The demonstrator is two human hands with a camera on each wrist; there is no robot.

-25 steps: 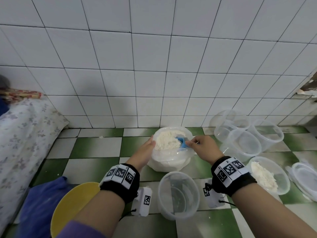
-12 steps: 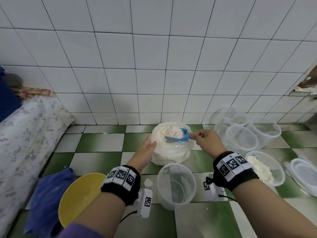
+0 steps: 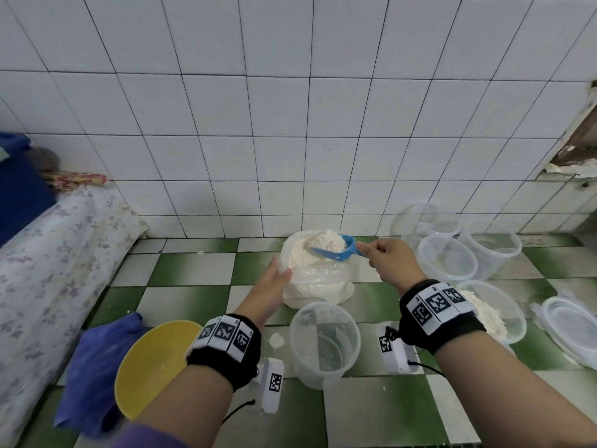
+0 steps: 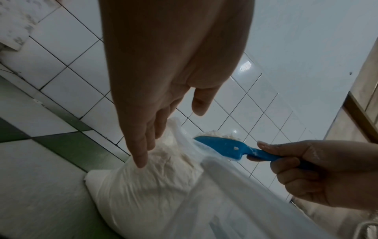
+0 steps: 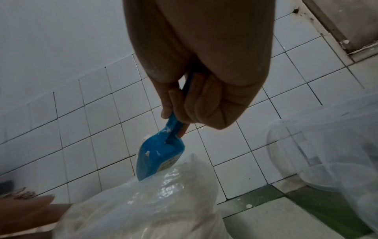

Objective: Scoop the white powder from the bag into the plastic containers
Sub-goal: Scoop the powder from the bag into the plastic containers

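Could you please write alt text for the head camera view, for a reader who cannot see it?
A right hand lifts a blue scoop heaped with white powder from a plastic bag, steadied by the left hand. An empty container stands nearer the camera.

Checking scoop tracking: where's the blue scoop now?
Head view, centre: the blue scoop, heaped with powder, is above the bag mouth, gripped by the right hand.

Two hands showing: left hand (image 3: 274, 281), right hand (image 3: 392, 260). One bag (image 3: 318, 286) of white powder sitting on floor. One blue scoop (image 3: 337, 250) showing. Six clear plastic containers standing: one empty near front (image 3: 324, 344), one holding powder (image 3: 491, 310), four empty by wall (image 3: 447, 258). One yellow bowl (image 3: 145, 367) lying. One blue cloth (image 3: 93, 376) lying. Lid stack (image 3: 570, 328) at right, count unclear.
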